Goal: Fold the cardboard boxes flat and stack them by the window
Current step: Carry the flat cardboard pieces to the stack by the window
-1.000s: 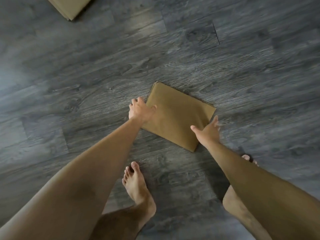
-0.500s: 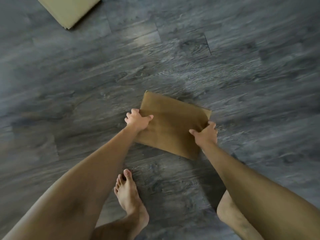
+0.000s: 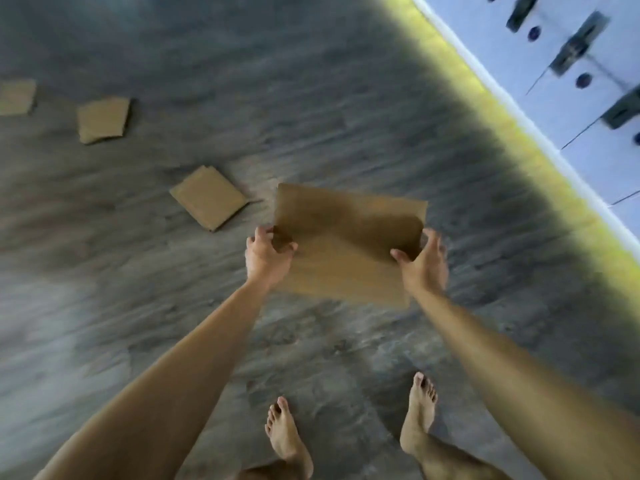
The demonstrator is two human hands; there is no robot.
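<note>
I hold a flattened brown cardboard box [image 3: 346, 244] in the air above the grey floor, in front of me. My left hand [image 3: 266, 256] grips its left edge and my right hand [image 3: 424, 263] grips its right edge. The box is level and blurred by motion. Three more flat cardboard boxes lie on the floor to the left: one close by [image 3: 207, 197], one farther off [image 3: 102, 119] and one at the frame's left edge [image 3: 15, 97].
The grey wood-look floor [image 3: 311, 116] stretches ahead. A bright yellow-lit strip [image 3: 512, 133] runs diagonally at the right, below a pale wall or window frame with dark fittings [image 3: 571, 46]. My bare feet [image 3: 287, 434] stand at the bottom.
The box has been lifted off the floor in both hands. The view has swung round, so the bright strip at the right and more boxes at the left now show.
</note>
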